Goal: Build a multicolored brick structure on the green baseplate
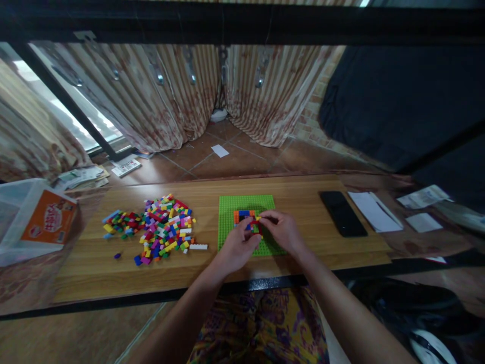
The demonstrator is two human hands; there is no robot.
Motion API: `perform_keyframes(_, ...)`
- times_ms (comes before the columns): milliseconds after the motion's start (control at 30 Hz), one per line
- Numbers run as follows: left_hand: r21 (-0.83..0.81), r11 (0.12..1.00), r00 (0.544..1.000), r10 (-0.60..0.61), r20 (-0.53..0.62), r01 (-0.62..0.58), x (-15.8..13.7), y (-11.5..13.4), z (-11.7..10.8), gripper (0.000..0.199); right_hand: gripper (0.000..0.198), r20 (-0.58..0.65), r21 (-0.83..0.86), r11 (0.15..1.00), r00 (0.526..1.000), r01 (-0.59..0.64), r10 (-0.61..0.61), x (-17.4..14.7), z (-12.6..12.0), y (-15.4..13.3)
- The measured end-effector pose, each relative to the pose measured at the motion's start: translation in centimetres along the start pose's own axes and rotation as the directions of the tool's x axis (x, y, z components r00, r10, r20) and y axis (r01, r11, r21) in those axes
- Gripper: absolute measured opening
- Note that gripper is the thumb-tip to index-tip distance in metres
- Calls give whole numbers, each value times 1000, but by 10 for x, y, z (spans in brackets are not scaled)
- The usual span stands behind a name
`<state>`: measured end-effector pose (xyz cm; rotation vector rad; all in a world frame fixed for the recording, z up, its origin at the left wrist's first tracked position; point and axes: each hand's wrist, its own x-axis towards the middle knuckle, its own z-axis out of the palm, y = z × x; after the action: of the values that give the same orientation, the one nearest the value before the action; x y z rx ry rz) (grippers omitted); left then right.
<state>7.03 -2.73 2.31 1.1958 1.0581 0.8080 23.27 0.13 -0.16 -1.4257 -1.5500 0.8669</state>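
On the wooden table [303, 197], in the head view, a green plate [227, 207] lies in front of the person, with orange and blue bricks [246, 213] set on it behind the fingers. The left hand [239, 246] is at the near left of these bricks, thumb and fingers slightly parted around small pieces; whether it grips one cannot be told. The right hand [283, 231] reaches in from the right, fingertips drawn narrow at small red and yellow pieces; a firm hold cannot be confirmed. Red pieces [259, 228] show between the two hands. The step in hand appears to be placing or adjusting bricks on the plate. The next move likely calls for aligning the piece with the studs and applying even downward pressure, with the left hand steadying the neighbouring bricks. A loose brick pile [162, 225] lies left of the plate, well apart; a phone [343, 213] lies to the right.
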Motion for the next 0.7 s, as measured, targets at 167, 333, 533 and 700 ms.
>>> perform_keyframes(167,124,992,1000,0,20,-2,5,-6,4,52,14,9,1,1000,1000,-10,10,0,0,0)
perform_keyframes(333,184,982,999,23,45,-31,7,-11,3,49,15,52,43,997,997,-67,65,6,0,3)
perform_keyframes(533,299,953,999,44,24,-49,11,-18,3,47,20,140,68,988,982,-140,129,14,-6,2)
perform_keyframes(700,335,939,997,75,11,-74,12,-18,5,47,30,73,141,953,963,-269,261,12,-4,0)
